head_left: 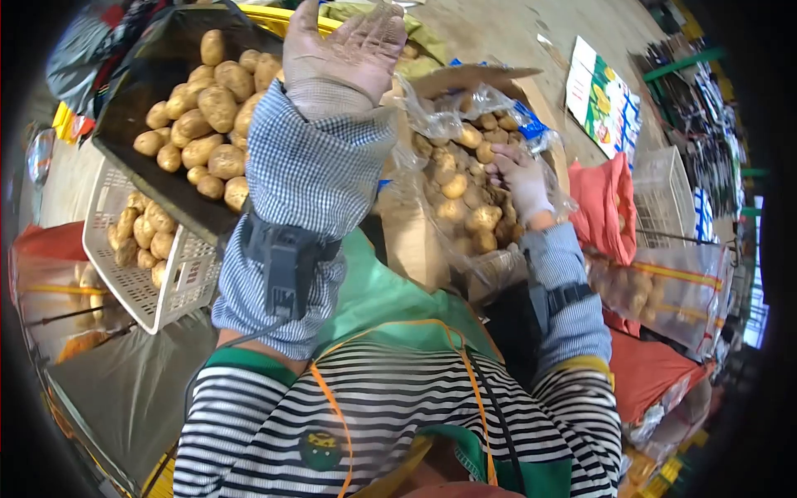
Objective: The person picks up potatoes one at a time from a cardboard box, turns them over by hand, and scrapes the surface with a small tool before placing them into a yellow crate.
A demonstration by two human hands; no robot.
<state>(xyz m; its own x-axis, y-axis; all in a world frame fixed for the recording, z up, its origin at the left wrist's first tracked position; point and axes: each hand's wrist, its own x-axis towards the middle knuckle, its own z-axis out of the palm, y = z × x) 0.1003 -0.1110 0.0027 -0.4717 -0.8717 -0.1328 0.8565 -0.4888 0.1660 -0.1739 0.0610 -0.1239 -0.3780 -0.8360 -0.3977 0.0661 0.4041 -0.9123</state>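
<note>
My left hand (344,50), in a thin dusty glove, is raised at the top of the view beside the dark bin of potatoes (217,108). Its palm is turned up with the fingers stretched out, and nothing lies in it. My right hand (525,178), also gloved, reaches into a cardboard box (411,241) lined with clear plastic (440,120). Its fingers are bent around a potato (486,152) on top of the pile. Other potatoes (454,185) in the box are partly covered with soil.
A white plastic crate (154,299) of potatoes stands at the left below the bin. To the right are a red sack (602,199), another white crate (664,191) and a clear bag of potatoes (647,286). A printed cardboard sheet (602,95) lies on the floor (506,33).
</note>
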